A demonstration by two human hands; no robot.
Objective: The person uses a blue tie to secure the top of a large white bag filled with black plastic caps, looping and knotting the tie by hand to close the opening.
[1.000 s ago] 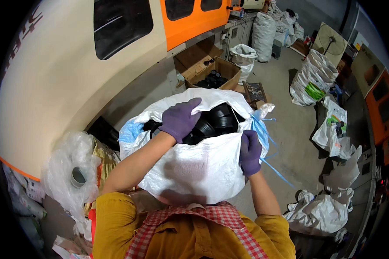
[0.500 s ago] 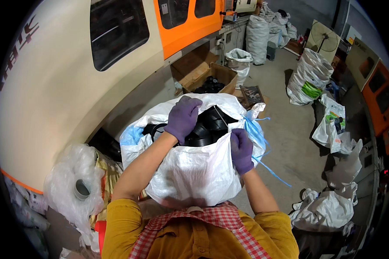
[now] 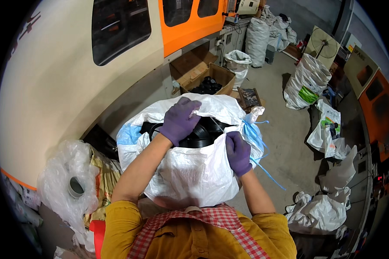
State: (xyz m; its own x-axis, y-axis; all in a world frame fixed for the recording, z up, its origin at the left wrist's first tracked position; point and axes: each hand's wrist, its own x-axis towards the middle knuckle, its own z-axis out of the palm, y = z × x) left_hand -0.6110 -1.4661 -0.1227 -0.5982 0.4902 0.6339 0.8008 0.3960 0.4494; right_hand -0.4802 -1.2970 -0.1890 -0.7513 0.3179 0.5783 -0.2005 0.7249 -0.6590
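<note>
A big white woven sack (image 3: pixel 190 172) stands open right in front of the person, pressed against their apron, its mouth full of black round plastic parts (image 3: pixel 199 134). The left hand (image 3: pixel 179 121), in a purple glove, reaches across the opening and pinches the far rim of the sack between curled fingers. The right hand (image 3: pixel 238 152), also gloved in purple, grips the near right edge of the sack, fingers closed on the cloth. Blue straps (image 3: pixel 256 142) hang from the right side of the sack, just beside the right hand. Beyond the sack sits an open cardboard box (image 3: pixel 209 82) holding more black parts, next to a cream and orange machine (image 3: pixel 116 56). To the left lies a heap of clear plastic film (image 3: pixel 69 181). On the floor to the right stand and lie several other white sacks (image 3: pixel 309 80), well apart from the hands
</note>
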